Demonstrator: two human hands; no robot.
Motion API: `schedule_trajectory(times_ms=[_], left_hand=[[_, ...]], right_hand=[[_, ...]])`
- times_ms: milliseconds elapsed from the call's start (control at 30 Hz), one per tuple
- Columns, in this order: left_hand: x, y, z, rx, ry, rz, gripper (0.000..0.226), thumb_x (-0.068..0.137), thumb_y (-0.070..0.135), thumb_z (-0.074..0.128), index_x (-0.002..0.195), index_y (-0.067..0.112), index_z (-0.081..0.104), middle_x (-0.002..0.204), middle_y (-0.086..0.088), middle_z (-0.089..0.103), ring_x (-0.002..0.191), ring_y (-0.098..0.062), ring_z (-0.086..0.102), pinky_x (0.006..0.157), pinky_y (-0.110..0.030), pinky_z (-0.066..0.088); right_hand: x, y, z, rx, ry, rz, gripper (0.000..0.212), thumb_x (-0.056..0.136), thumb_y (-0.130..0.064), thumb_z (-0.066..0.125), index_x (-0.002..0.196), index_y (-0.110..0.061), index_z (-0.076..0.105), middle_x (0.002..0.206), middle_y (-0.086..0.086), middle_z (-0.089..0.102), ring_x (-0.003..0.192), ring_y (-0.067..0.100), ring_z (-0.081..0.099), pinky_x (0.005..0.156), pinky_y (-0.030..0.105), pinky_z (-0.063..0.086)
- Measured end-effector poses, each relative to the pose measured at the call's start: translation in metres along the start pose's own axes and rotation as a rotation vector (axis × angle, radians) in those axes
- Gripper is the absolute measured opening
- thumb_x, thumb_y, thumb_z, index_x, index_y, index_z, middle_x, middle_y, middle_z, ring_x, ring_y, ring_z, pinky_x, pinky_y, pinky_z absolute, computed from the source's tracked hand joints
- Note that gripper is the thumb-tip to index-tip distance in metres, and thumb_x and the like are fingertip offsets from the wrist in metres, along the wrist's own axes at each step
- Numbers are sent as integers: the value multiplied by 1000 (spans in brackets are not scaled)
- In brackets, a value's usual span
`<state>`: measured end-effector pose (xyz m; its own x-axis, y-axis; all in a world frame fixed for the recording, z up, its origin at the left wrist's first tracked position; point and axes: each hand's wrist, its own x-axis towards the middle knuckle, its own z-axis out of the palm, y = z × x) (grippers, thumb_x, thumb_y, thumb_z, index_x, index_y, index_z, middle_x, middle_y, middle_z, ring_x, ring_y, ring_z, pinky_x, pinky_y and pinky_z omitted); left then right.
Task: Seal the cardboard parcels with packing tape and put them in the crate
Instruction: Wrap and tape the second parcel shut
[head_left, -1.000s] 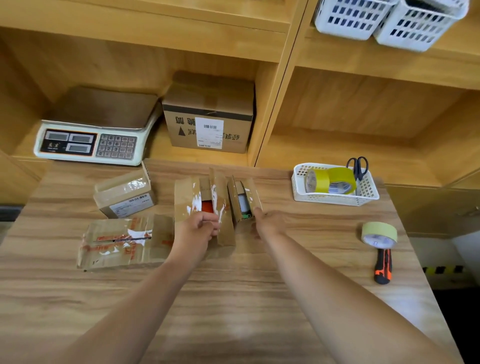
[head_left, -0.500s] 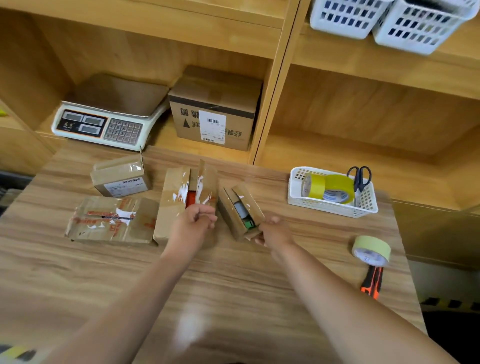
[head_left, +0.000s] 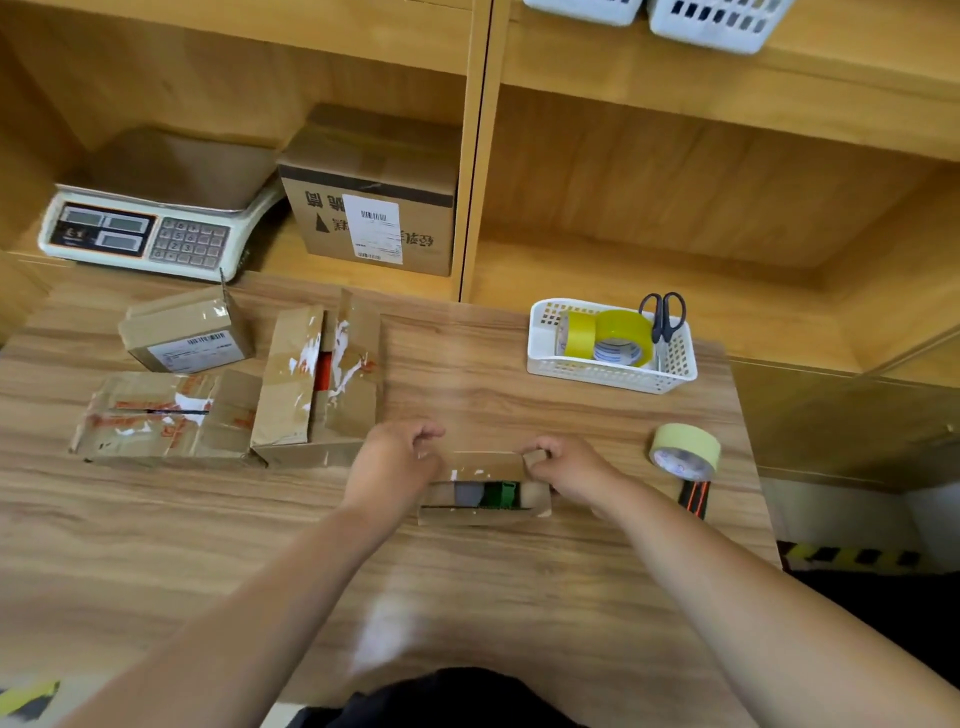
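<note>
Flap-folding is the step in hand, by my reading: the small parcel (head_left: 483, 506) sits on the table (head_left: 467, 597) right in front of the person, at six o'clock from the table's middle. Its top is open, so grey and green contents show inside. The left hand (head_left: 392, 465) is curled round the parcel's nine o'clock end, though which flap lies under its fingers is hidden. The right hand (head_left: 571, 470) pinches a short end flap at the three o'clock end. The far long flap stands tilted up between the two hands. No tape is on this seam yet, so sealing has not begun. Three more parcels wait at about ten o'clock: an open parcel (head_left: 291, 395) with red showing through its gap, a flat parcel (head_left: 156, 415) touching its left side, and a labelled parcel (head_left: 187, 338) behind them. The next move probably calls for tucking the end flaps in, laying the long flaps flat and pinning them with one hand. The other hand would then reach for the tape roll (head_left: 685, 449) on its orange-and-black handle, at three o'clock from the parcel. Spare yellow rolls (head_left: 618, 332) and scissors (head_left: 665, 312) stand in the white basket (head_left: 597, 376) at one o'clock. I can make out no crate for the parcels.
</note>
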<state>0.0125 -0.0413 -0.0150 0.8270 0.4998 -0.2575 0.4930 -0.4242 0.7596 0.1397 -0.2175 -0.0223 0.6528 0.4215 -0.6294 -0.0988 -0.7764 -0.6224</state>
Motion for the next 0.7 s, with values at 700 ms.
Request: schedule_trajectory(times_ms=[700], left_hand=[[17,-9,49,416,-194,275,53,81,33,68,130,26,53,126,5,56,122,-16,38,100,-27,29]], right_hand=[[-21,15,35,202,300,23,19,87,-32,65,102,-22,62,91,-6,63,80,10,60,64,20,44]])
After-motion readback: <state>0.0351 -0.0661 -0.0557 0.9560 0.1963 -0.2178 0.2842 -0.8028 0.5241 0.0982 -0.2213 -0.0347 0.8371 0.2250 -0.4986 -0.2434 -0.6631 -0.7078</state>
